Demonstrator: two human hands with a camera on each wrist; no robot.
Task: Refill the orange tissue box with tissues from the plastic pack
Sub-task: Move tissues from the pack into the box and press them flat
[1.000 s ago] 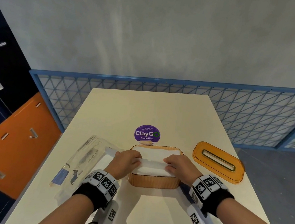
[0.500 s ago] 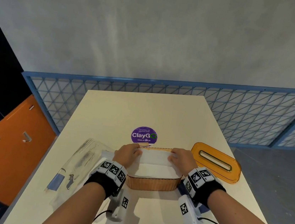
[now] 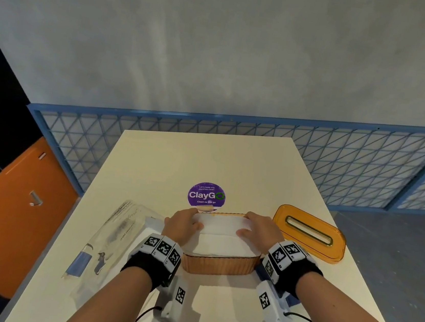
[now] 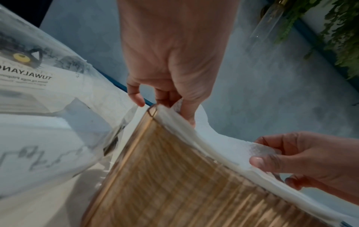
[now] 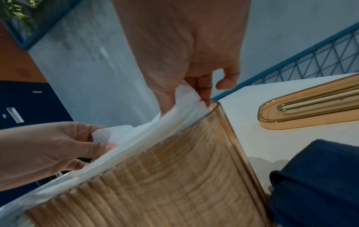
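The left hand (image 3: 182, 225) and right hand (image 3: 259, 229) cover the far corners of the tissues (image 3: 222, 242), so the head view hides their fingertips. The orange tissue box (image 3: 217, 265) shows only its near wall there; both wrist views cut off its base. The plastic pack (image 3: 113, 239) is see-through and crumpled, its print too small to read from above, and the left wrist view crops its lettering at the edge. A dark blue cloth (image 5: 318, 184) runs off the right wrist view. Small text on the purple ClayGo sticker (image 3: 206, 195) is illegible.
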